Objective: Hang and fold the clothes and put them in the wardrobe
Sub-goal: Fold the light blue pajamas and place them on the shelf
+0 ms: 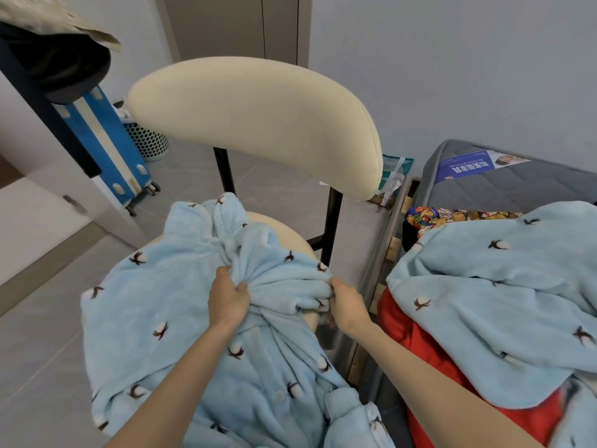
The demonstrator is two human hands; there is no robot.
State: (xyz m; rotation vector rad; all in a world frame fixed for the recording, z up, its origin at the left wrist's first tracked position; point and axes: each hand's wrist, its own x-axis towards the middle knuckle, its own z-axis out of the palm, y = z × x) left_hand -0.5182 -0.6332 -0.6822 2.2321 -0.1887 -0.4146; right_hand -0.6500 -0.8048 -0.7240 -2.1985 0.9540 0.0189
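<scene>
A light blue fleece pajama top point(181, 321) with a dark cotton-flower print and buttons lies spread over the seat of a cream chair point(258, 124). My left hand point(227, 299) grips a bunched fold at the middle of the top. My right hand point(345, 303) pinches the fabric at the seat's right edge. A second light blue fleece piece point(491, 299) of the same print lies on the bed to the right, over a red garment point(429, 360).
A grey mattress point(504, 185) with a colourful printed cloth point(452, 216) stands at the right. A blue suitcase point(109, 150) and a white perforated bin point(148, 140) stand at the left, behind a dark rack holding a hat point(64, 59). A grey door point(239, 27) is beyond the chair.
</scene>
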